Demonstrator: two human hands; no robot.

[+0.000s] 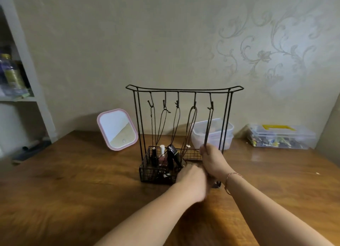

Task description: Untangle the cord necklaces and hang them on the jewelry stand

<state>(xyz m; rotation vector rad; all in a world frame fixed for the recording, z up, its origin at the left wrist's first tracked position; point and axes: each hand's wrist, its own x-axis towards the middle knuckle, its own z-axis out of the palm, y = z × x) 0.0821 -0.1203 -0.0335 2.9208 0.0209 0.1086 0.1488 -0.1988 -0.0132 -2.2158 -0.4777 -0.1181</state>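
A black wire jewelry stand [184, 88] rises from a mesh basket [147, 169] on the wooden table. Dark cord necklaces hang from its hooks, among them one on the second hook from the right [191, 124]. From the rightmost hook a dark cord necklace [209, 124] runs down into my right hand [212, 161], which pinches it near the basket's right end. My left hand [191, 179] is blurred, low in front of the basket, fingers curled; what it holds is hidden.
Cosmetics stand in the basket's left half. A pink-framed mirror [117, 129] leans at the left. Clear plastic tubs [211, 133] sit behind the stand, and a clear box with a yellow handle [279, 135] at the right. A white shelf [20, 65] stands far left.
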